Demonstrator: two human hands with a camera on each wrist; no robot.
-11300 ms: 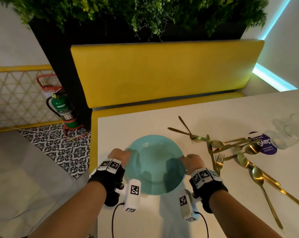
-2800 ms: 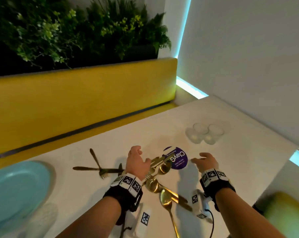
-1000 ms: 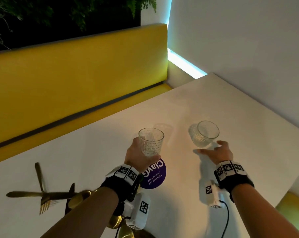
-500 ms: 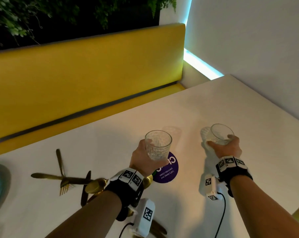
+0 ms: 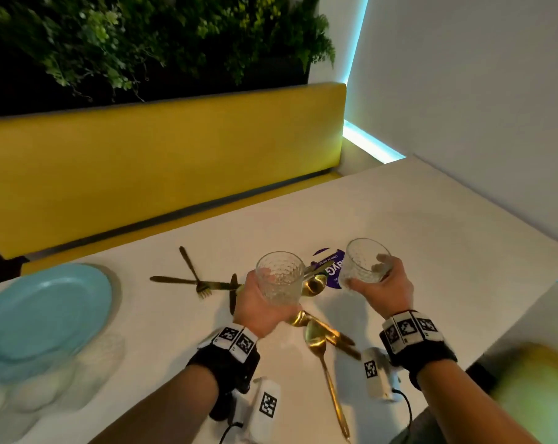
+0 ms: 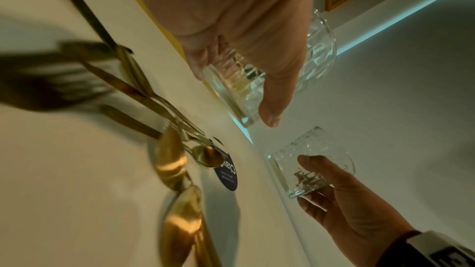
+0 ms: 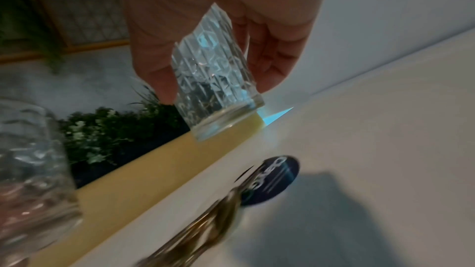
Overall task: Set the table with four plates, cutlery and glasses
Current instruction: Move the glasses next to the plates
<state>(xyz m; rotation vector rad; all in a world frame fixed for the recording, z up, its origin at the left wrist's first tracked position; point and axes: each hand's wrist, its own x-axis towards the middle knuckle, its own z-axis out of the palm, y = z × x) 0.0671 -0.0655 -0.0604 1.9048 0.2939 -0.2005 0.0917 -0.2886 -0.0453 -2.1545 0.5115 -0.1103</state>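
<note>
Since half a second ago we have both glasses carried leftward over the cutlery (image 5: 316,318), left hand (image 5: 258,307) wrapped round one glass (image 5: 280,277), right hand (image 5: 387,291) round the other glass (image 5: 365,262), fork tines blurred.

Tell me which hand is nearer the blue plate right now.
Left. The left hand holds a glass right of the blue plate; the right hand, holding another, is farther right.

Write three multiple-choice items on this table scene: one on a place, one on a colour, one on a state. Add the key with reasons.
1. Where is the plate?
A. left end of the table
B. on the bench
C. under the cutlery

2. What colour is the cutlery?
A. silver
B. gold
C. black

3. The glass in the left hand is:
A. lying on the table
B. full of water
C. held up, empty

Key: A, it lies at the head view's left edge; B, the spoons shine gold; C, fingers wrap it above the table and nothing fills it.
</note>
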